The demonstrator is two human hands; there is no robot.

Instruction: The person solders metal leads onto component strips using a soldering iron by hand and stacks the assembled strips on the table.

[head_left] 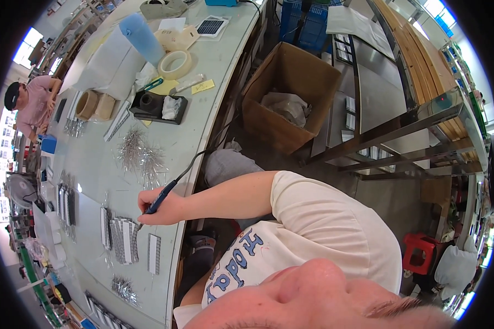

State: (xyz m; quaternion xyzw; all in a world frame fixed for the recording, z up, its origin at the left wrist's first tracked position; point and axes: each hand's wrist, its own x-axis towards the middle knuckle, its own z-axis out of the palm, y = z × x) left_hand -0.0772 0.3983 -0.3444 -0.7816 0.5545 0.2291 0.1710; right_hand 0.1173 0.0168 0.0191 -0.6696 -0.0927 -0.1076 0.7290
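My right hand is closed around a blue soldering iron with a dark cable running back over the table edge. The iron's tip points down at a group of grey, segmented strips lying side by side on the table. My fingertips are close to the upper end of these strips. Just nearer to me lies a single pale strip with a gridded face. On the far side is another narrow bundle of strips. My left hand does not show.
Tufts of thin silvery ribbon lie on the table. Beyond them are a black tray, a tape roll and a blue jug. A cardboard box stands beside the metal rack. A co-worker sits across.
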